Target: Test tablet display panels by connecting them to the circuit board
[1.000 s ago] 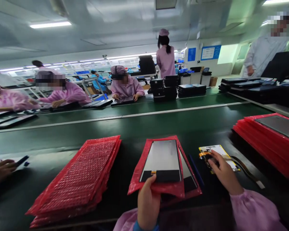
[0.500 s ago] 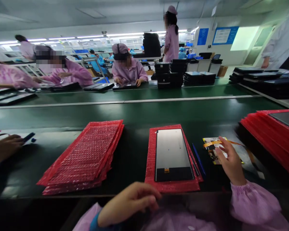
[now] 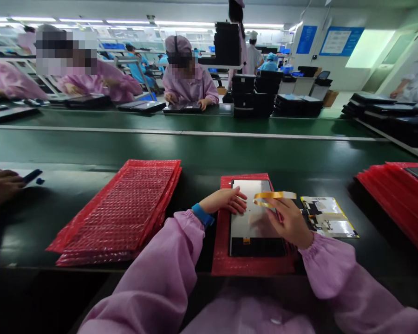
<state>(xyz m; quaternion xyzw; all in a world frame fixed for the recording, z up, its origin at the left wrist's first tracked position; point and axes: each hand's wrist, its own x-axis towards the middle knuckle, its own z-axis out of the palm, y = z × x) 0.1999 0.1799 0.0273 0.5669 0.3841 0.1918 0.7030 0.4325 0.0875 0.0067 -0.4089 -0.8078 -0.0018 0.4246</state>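
A display panel [image 3: 242, 222] with a pale back and a black lower strip lies on red bubble-wrap bags [image 3: 221, 260]. Over its upper left part is my left hand [image 3: 226, 200], fingers stretched and apart, holding nothing; whether it touches the panel I cannot tell. My right hand [image 3: 289, 220] is above the panel's right side, its fingers closed on an orange flat flex cable [image 3: 264, 197] that curves in a loop. Just right of this hand a circuit board with silvery and yellow-edged parts [image 3: 330, 213] lies on the dark bench.
To the left is a stack of red bubble-wrap bags [image 3: 125, 208]; another red stack [image 3: 393, 199] stands at the right, with a dark panel on top. Another person's hand [image 3: 3, 185] holds something at far left. Beyond the green belt [image 3: 195, 148], co-workers sit near stacked black trays [image 3: 244, 95].
My right hand has moved left from the circuit board, bringing the flex cable over the panel. My left hand has come forward from the bench edge to above the panel. The view has shifted slightly.
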